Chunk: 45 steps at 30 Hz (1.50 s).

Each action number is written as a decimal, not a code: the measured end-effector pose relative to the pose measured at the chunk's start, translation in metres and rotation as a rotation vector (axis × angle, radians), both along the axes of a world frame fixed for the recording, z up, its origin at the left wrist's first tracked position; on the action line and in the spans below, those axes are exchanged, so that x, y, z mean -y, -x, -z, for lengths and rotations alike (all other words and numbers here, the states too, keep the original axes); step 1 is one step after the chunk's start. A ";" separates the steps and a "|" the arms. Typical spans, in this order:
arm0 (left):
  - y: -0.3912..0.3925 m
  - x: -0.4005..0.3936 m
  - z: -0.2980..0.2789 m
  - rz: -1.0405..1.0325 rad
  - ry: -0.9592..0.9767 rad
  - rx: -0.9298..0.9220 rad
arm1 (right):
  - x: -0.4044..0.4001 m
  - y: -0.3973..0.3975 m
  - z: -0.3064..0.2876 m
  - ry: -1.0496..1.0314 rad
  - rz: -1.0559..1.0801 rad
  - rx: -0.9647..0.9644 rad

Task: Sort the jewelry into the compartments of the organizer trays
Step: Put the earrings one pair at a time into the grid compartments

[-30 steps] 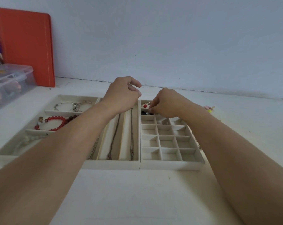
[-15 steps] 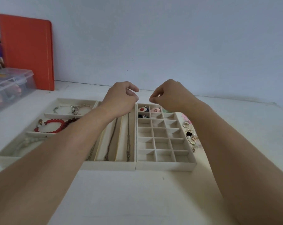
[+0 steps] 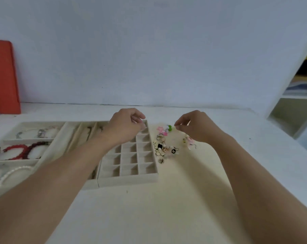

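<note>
Above the organizer trays, both hands curl, fingertips pinched; contents unclear.

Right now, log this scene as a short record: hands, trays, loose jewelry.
left hand: fingers curled, over the grid tray's far end; hold unclear
right hand: fingertips pinched above the loose pile; hold unclear
grid tray: visible cells empty
loose pile: on table, right of grid tray
red bracelet: in left tray

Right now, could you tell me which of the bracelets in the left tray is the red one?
The red beaded bracelet in the middle compartment; the silver chain bracelet lies behind it, the white pearl strand in front.
</note>
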<state>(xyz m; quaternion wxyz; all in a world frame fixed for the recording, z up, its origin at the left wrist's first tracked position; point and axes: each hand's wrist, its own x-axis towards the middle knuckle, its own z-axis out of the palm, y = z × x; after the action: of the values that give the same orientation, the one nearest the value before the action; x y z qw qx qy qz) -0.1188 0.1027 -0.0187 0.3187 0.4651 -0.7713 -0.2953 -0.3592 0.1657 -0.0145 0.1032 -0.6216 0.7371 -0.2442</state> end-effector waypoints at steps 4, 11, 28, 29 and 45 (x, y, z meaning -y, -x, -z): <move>0.039 -0.009 0.003 0.085 0.003 0.088 | -0.004 0.019 0.019 -0.058 0.036 0.014; 0.078 -0.016 0.010 0.151 -0.002 0.127 | -0.018 0.031 0.020 -0.138 0.010 0.032; 0.073 -0.009 0.011 0.183 -0.012 0.130 | -0.022 0.013 0.023 -0.158 -0.012 0.025; 0.073 -0.009 0.011 0.186 -0.018 0.126 | -0.022 0.013 0.022 -0.127 -0.019 0.054; 0.068 -0.011 -0.005 0.247 -0.032 -0.185 | -0.017 0.001 0.016 0.174 -0.049 0.971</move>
<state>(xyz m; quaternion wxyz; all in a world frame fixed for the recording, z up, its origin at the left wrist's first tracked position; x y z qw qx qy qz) -0.1869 0.1139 -0.0137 0.3422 0.3424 -0.7853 -0.3860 -0.3601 0.1830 -0.0303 0.3881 -0.4594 0.5660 -0.5638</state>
